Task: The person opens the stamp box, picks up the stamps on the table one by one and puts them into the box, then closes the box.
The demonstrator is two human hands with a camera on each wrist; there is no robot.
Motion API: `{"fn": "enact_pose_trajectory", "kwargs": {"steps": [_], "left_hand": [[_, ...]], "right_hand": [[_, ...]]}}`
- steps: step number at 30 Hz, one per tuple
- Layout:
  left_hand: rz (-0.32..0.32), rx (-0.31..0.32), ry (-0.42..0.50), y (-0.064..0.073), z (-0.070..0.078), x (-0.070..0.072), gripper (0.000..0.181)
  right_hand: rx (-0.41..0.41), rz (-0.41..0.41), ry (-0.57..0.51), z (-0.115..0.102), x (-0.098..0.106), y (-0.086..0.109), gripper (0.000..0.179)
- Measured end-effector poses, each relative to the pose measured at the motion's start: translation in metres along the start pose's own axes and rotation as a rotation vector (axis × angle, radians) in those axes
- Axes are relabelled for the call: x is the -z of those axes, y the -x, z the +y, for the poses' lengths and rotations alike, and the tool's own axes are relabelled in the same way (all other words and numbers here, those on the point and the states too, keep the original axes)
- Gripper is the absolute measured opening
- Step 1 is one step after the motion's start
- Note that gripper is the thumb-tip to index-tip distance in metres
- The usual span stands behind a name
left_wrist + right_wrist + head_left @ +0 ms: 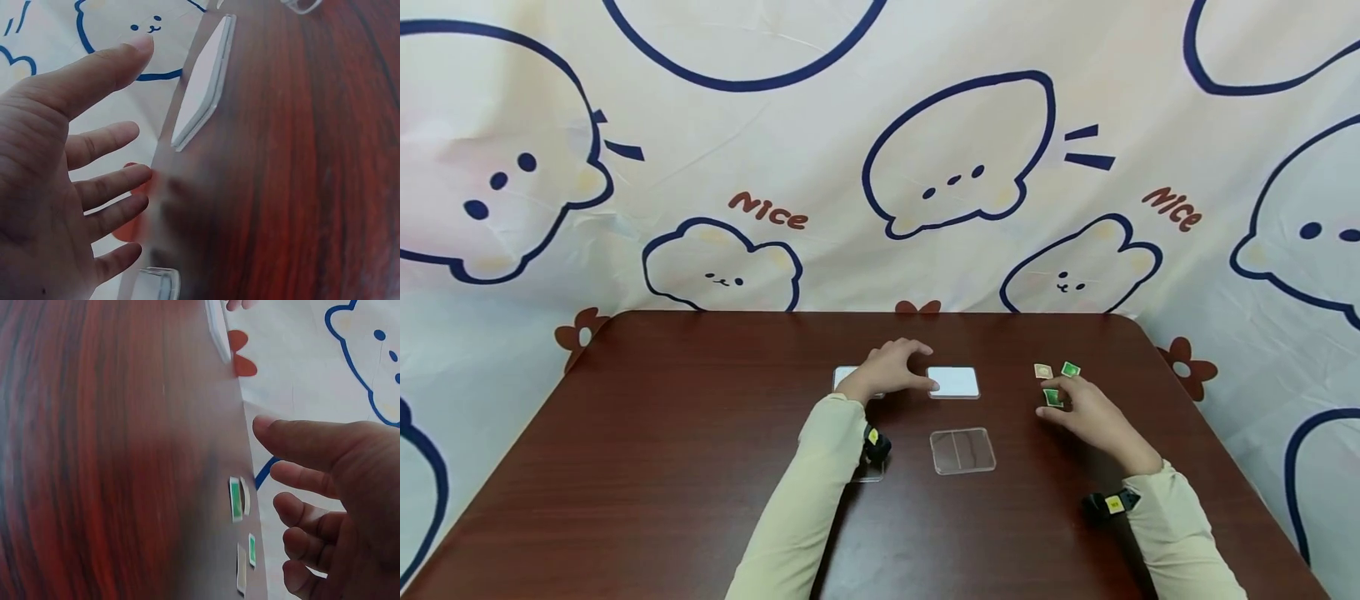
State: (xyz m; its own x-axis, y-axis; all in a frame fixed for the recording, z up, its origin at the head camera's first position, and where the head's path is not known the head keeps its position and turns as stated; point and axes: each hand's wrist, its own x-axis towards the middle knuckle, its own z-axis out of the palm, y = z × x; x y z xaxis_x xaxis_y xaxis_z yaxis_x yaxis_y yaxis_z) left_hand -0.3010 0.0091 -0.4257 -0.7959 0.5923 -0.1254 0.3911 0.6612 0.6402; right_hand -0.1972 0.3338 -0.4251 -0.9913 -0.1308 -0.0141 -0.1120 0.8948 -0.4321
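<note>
In the head view my left hand (886, 368), fingers spread, hovers between two flat clear cases with white inside, the right white case (953, 383) and the left white case (844, 375), which my wrist partly covers. The left wrist view shows the palm holding nothing. On the right, my right hand (1088, 412) is over small stamp-like squares, its fingers loosely curved with nothing between them. These include a beige square (1042, 372), a green square (1071, 368) and a nearer green square (1053, 398). Another beige square (241, 570) shows in the right wrist view.
A transparent lid-like tray (962, 451) lies in front of the right white case. A second clear tray (870, 473) is mostly hidden under my left wrist. The brown wooden table (662, 450) meets a printed cloth (835, 150) at its back edge.
</note>
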Motion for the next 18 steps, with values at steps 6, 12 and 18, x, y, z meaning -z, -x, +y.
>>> {"fn": "enact_pose_trajectory", "kwargs": {"steps": [6,12,18], "left_hand": [[-0.024,0.018,-0.003,-0.009,0.001,-0.005,0.064],[-0.022,0.010,-0.036,-0.010,0.000,-0.008,0.063],[-0.020,0.028,-0.119,-0.010,-0.003,-0.011,0.064]], "right_hand": [[-0.046,-0.012,0.037,0.014,0.005,-0.001,0.048],[-0.056,-0.030,0.066,0.020,0.008,-0.004,0.047],[-0.044,-0.048,0.099,0.024,0.004,-0.008,0.045]]}}
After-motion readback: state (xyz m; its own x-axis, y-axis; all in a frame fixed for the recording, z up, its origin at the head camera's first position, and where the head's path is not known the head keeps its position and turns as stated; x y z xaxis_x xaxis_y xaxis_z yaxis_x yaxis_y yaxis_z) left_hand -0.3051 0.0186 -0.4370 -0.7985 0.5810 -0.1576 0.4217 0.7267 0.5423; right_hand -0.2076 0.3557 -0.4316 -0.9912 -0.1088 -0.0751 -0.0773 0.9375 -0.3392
